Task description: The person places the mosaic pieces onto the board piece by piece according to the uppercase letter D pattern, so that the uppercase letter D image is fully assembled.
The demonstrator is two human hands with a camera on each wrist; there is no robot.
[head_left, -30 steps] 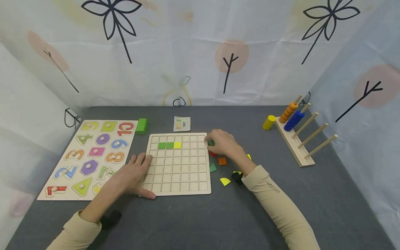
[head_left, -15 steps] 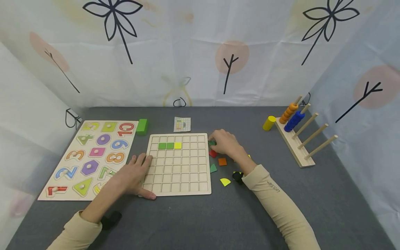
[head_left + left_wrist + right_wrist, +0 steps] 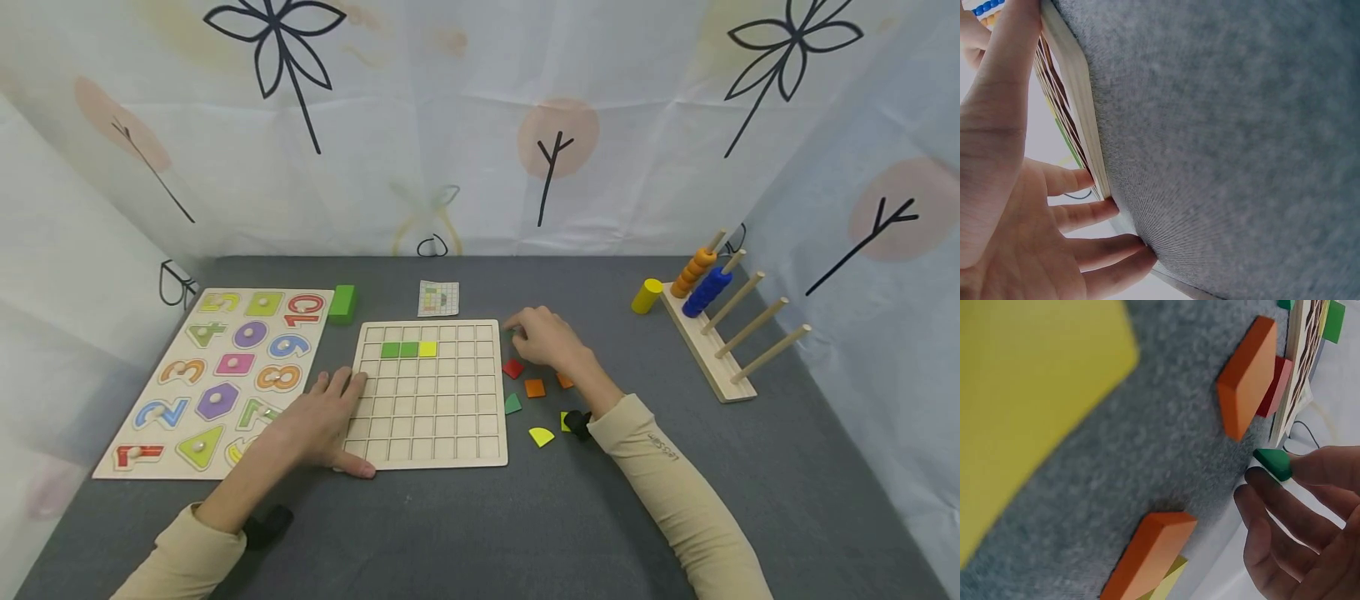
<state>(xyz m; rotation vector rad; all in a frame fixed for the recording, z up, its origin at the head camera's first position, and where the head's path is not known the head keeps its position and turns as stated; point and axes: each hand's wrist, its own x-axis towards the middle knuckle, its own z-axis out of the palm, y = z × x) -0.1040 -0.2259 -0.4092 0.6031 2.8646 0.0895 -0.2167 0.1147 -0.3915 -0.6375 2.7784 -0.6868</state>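
Observation:
In the head view my left hand (image 3: 318,421) rests at the left edge of a light wooden grid board (image 3: 442,406), fingers spread, thumb at the near corner. The left wrist view shows its fingertips touching the board's side and the cloth. My right hand (image 3: 549,337), just past the board's upper right edge, pinches a small dark green wooden tile (image 3: 1274,464) between thumb and fingers. Two green tiles (image 3: 400,350) and a yellow tile (image 3: 427,349) lie in a row on the board. Nearest the right hand are a red tile (image 3: 513,368) and an orange tile (image 3: 535,388).
Right of the board lie a green triangle (image 3: 513,404), a yellow quarter-round tile (image 3: 541,437) and others. A number puzzle (image 3: 172,329) sits left, with a green block (image 3: 342,304) beside it. A pattern card (image 3: 438,298) lies behind. Far right stand a yellow cylinder (image 3: 647,296) and peg stand (image 3: 708,350).
My right hand has shifted slightly away from the board's edge and far-ward, its fingers turning with the green tile. An orange tile shows beside its wrist. My left hand has stayed put.

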